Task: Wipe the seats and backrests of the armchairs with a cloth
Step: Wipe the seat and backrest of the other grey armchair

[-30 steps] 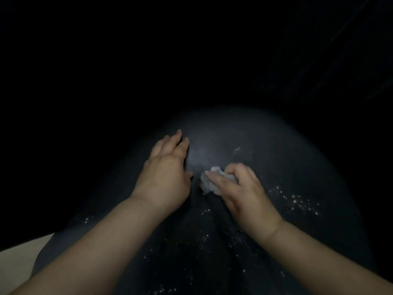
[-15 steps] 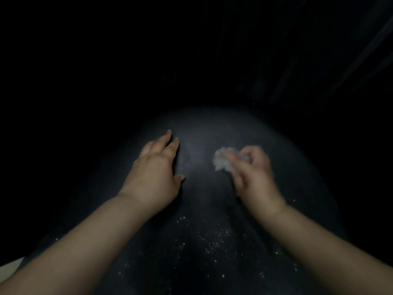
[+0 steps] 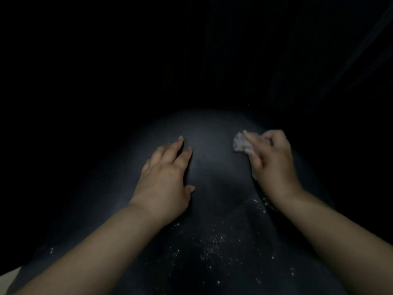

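A dark, rounded armchair cushion (image 3: 212,167) fills the lower middle of the head view, lit only near its centre. My left hand (image 3: 163,179) lies flat on it, palm down, fingers slightly apart, holding nothing. My right hand (image 3: 272,162) presses a small crumpled white cloth (image 3: 240,142) against the cushion at the upper right; the cloth pokes out past the fingertips. White specks (image 3: 212,245) are scattered over the near part of the cushion, below and between my forearms.
Everything beyond the cushion is nearly black, with faint vertical folds, perhaps a curtain (image 3: 319,60), at the upper right. A pale strip of floor (image 3: 8,275) shows at the bottom left corner.
My right hand has swept the cloth away from the left hand, up and to the right across the cushion. My left hand has stayed flat on the cushion.
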`<state>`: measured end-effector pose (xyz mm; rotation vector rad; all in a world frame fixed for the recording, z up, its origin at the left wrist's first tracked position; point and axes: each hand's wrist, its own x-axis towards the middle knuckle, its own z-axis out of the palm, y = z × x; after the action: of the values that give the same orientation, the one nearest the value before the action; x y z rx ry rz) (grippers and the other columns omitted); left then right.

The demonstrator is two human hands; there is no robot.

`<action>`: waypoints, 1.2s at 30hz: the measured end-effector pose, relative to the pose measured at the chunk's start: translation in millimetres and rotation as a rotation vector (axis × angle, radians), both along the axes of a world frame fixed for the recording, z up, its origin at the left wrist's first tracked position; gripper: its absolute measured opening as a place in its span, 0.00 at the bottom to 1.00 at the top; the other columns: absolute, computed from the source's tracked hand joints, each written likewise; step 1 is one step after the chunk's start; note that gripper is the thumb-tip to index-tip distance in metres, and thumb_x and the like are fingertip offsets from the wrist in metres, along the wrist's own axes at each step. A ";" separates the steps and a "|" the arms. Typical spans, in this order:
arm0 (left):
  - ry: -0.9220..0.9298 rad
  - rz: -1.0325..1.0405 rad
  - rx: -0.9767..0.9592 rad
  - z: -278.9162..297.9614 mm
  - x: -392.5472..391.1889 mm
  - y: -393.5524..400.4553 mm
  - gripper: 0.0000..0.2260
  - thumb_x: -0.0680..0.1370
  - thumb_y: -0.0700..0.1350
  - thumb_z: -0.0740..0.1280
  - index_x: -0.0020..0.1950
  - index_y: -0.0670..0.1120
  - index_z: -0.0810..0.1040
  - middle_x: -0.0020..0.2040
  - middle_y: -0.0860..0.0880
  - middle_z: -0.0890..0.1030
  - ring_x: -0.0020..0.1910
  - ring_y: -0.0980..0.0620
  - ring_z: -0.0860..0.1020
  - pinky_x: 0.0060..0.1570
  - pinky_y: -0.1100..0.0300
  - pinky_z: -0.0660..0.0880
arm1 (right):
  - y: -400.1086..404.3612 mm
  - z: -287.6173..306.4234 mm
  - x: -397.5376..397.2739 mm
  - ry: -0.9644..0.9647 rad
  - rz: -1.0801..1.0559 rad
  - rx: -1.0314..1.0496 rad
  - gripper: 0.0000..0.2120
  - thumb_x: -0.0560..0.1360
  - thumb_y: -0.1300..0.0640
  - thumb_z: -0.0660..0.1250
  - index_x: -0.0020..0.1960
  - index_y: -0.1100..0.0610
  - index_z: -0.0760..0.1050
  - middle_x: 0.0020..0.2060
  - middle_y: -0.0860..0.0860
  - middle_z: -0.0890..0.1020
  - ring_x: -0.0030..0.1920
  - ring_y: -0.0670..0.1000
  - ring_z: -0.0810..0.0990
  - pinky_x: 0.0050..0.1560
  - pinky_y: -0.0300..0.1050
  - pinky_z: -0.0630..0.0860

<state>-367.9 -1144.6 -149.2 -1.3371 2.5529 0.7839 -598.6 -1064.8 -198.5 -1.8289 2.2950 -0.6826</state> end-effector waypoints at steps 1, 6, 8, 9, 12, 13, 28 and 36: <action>0.003 -0.013 -0.003 0.0 -4.8 1.4 0.39 0.73 0.56 0.70 0.78 0.54 0.52 0.79 0.55 0.46 0.74 0.53 0.47 0.73 0.51 0.52 | -9.6 -2.5 1.1 -0.008 -0.088 0.000 0.15 0.76 0.58 0.66 0.63 0.51 0.77 0.50 0.49 0.68 0.51 0.49 0.71 0.56 0.43 0.70; 0.008 -0.074 -0.007 -1.6 -30.4 8.2 0.38 0.74 0.55 0.69 0.78 0.53 0.52 0.79 0.55 0.46 0.74 0.53 0.47 0.73 0.53 0.52 | 22.5 -4.8 48.0 -0.101 -0.007 0.087 0.03 0.74 0.41 0.64 0.45 0.39 0.74 0.49 0.47 0.75 0.48 0.48 0.76 0.48 0.50 0.75; 0.002 -0.090 -0.004 -1.5 -37.2 10.3 0.38 0.74 0.55 0.69 0.78 0.53 0.52 0.79 0.55 0.46 0.74 0.53 0.47 0.73 0.53 0.52 | 49.3 -2.5 38.2 -0.038 0.106 0.177 0.05 0.76 0.39 0.60 0.48 0.34 0.74 0.49 0.43 0.76 0.50 0.50 0.75 0.48 0.50 0.73; -0.002 -0.096 -0.005 -1.6 -39.5 11.2 0.38 0.74 0.55 0.69 0.78 0.53 0.53 0.79 0.55 0.46 0.74 0.53 0.47 0.73 0.53 0.52 | 55.1 -1.7 23.2 0.030 0.060 0.186 0.09 0.74 0.35 0.61 0.45 0.37 0.75 0.46 0.41 0.75 0.48 0.50 0.75 0.46 0.51 0.74; -0.017 -0.118 -0.017 -3.0 -44.6 14.5 0.38 0.73 0.56 0.70 0.78 0.53 0.54 0.79 0.54 0.48 0.74 0.51 0.48 0.73 0.51 0.53 | 38.1 4.3 -17.0 -0.005 -0.134 0.080 0.10 0.75 0.48 0.67 0.55 0.47 0.79 0.50 0.53 0.73 0.51 0.56 0.73 0.51 0.52 0.71; -0.020 -0.124 -0.020 -3.9 -46.2 15.9 0.39 0.73 0.56 0.70 0.78 0.53 0.54 0.79 0.54 0.48 0.74 0.51 0.48 0.73 0.51 0.53 | 29.4 4.4 -19.5 -0.067 -0.193 0.063 0.14 0.76 0.54 0.67 0.61 0.50 0.78 0.52 0.55 0.72 0.52 0.56 0.72 0.54 0.49 0.71; -0.008 -0.179 -0.006 -2.3 -69.5 32.5 0.39 0.73 0.56 0.70 0.78 0.55 0.53 0.79 0.54 0.48 0.75 0.51 0.48 0.73 0.50 0.53 | 61.6 11.6 -3.4 -0.244 -0.330 0.038 0.17 0.75 0.61 0.66 0.63 0.52 0.77 0.51 0.59 0.74 0.51 0.59 0.73 0.53 0.44 0.69; -0.006 -0.156 -0.016 -4.2 -82.6 39.2 0.39 0.72 0.54 0.72 0.78 0.54 0.56 0.79 0.54 0.51 0.75 0.49 0.50 0.72 0.48 0.55 | 109.8 10.9 -23.3 -0.271 -0.534 -0.001 0.13 0.79 0.53 0.63 0.62 0.51 0.76 0.48 0.41 0.70 0.46 0.40 0.73 0.48 0.36 0.74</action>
<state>-450.4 -1105.5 -153.3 -1.1258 2.6251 0.7305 -621.9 -955.0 -187.6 -1.0283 2.5879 -0.9264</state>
